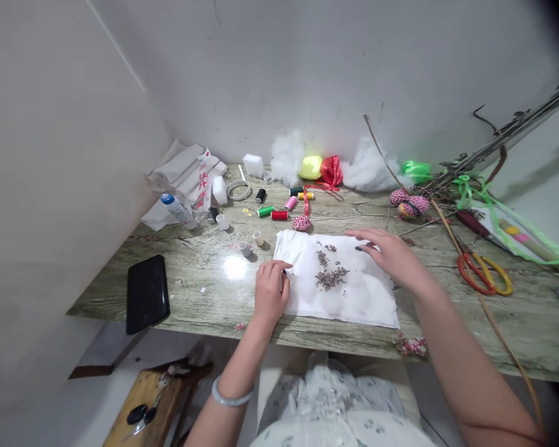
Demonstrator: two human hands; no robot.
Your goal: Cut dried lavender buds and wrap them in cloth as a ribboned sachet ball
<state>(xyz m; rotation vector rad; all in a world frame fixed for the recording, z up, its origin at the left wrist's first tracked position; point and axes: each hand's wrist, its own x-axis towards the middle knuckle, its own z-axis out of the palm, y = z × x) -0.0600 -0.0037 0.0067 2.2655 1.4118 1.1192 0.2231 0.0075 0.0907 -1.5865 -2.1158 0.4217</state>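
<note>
A white cloth lies on the table with its top left corner rumpled. Small dried brown plant bits are spread in a loose heap on white fluffy stuffing at its middle. My left hand rests at the cloth's left edge, its fingers bent but apart from the thumb, holding nothing I can see. Over the cloth's upper right part is my right hand, fingers stretched out and thumb apart, with nothing in it. Just beyond the cloth's far edge sits a ball of red and white string.
Several thread spools and a tape roll lie behind the cloth. White stuffing is against the wall. Scissors and dry branches are at right. A black phone and glue bottle are at left.
</note>
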